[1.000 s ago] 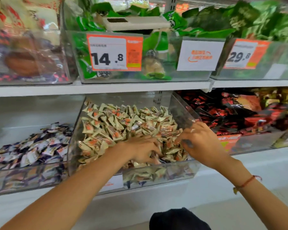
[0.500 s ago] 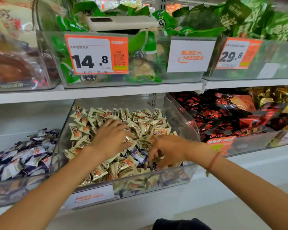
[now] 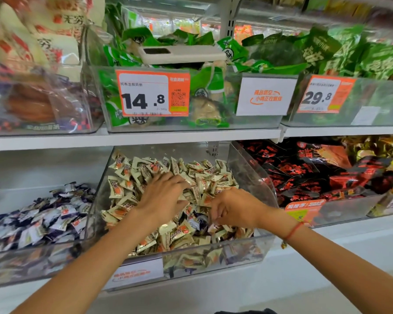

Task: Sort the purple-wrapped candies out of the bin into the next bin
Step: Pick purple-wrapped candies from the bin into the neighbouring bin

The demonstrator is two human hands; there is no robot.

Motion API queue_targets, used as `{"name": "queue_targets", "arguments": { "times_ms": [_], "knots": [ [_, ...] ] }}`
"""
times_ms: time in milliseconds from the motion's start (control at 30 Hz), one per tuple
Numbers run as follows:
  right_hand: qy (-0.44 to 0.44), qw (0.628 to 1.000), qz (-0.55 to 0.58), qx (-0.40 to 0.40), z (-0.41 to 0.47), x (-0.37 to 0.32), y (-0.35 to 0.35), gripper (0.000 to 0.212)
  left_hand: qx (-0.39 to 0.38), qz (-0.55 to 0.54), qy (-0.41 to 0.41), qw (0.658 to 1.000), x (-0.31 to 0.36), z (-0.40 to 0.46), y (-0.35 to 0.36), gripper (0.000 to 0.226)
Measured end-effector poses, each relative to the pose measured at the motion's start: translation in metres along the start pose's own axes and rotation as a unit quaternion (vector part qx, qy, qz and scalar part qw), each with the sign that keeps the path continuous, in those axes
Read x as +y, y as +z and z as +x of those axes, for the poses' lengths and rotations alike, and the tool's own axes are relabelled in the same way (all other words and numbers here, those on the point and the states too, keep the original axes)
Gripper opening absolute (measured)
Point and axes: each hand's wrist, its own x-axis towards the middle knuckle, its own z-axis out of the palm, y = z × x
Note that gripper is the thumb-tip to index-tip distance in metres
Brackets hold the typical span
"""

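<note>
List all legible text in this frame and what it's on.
"14.8": orange-and-white price tag on the clear bin of green packets.
"29.8": orange-and-white price tag on the clear bin to the right.
Orange Chinese lines on the white card between them: too blurred to read.
Candy wrappers, lower labels: unreadable.

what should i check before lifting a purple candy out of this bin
1. Purple candy exposed among the gold ones: ok, it shows between the hands.
2. Right hand at it: ok, its fingers curl just beside it.
3. Purple candy actually pinched: cannot tell, the fingertips are hidden.
4. Left hand holding the gold candies back: ok, spread flat on the pile.
5. Purple bin on the left open to receive: ok.
6. More purple ones buried deeper: cannot tell.
</note>
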Motion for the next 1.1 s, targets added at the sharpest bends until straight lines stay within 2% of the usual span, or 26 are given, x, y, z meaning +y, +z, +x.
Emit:
{"name": "queue_targets", "arguments": {
  "times_ms": [100, 167, 233, 300, 400, 533, 600, 633, 733, 767, 833, 900, 1000, 1100],
  "knots": [
    [0.014, 0.999, 0.027, 0.037, -0.003, 0.003, 0.000, 0.018, 0.034, -0.035, 0.037, 0.998, 0.007, -0.014, -0.003, 0.046],
    [0.026, 0.989, 0.116, 0.086, -0.004, 0.002, -0.006, 0.021, 0.064, -0.085, 0.033, 0.994, 0.015, -0.022, -0.009, 0.042],
    [0.041, 0.952, 0.279, 0.119, -0.004, -0.004, -0.015, 0.020, 0.074, -0.140, 0.009, 0.987, 0.021, -0.026, -0.017, 0.044],
    [0.043, 0.892, 0.427, 0.142, -0.003, -0.013, -0.022, 0.017, 0.062, -0.203, -0.014, 0.977, 0.024, -0.025, -0.024, 0.046],
    [0.080, 0.832, 0.519, 0.180, 0.004, -0.028, -0.022, 0.018, 0.037, -0.301, -0.021, 0.953, 0.020, -0.026, -0.028, 0.050],
    [0.085, 0.795, 0.584, 0.142, 0.015, -0.047, -0.015, 0.016, 0.090, -0.253, -0.031, 0.963, 0.006, -0.037, -0.021, 0.031],
    [0.108, 0.810, 0.566, 0.114, 0.022, -0.050, -0.011, 0.011, 0.119, -0.202, -0.041, 0.971, 0.001, -0.042, -0.016, 0.027],
    [0.125, 0.837, 0.523, 0.098, 0.025, -0.051, -0.009, 0.008, 0.123, -0.186, -0.048, 0.974, 0.000, -0.045, -0.014, 0.027],
    [0.134, 0.958, 0.254, 0.013, 0.034, -0.042, 0.003, 0.007, 0.125, -0.160, -0.058, 0.977, -0.004, -0.051, -0.008, 0.032],
    [0.126, 0.978, 0.162, -0.025, 0.037, -0.037, 0.008, 0.012, 0.124, -0.150, -0.059, 0.979, -0.006, -0.052, -0.006, 0.032],
    [0.120, 0.989, 0.032, -0.081, 0.041, -0.030, 0.016, 0.029, 0.122, -0.124, -0.062, 0.983, -0.006, -0.052, -0.003, 0.033],
    [0.105, 0.988, -0.036, -0.109, 0.042, -0.028, 0.021, 0.047, 0.130, -0.111, -0.060, 0.983, -0.005, -0.051, 0.000, 0.031],
    [0.063, 0.989, -0.076, -0.114, 0.047, -0.027, 0.027, 0.045, 0.128, -0.101, -0.069, 0.984, -0.004, -0.049, 0.004, 0.033],
    [0.065, 0.991, -0.047, -0.108, 0.052, -0.026, 0.029, 0.041, 0.123, -0.102, -0.076, 0.984, -0.004, -0.050, 0.005, 0.036]
  ]
}}
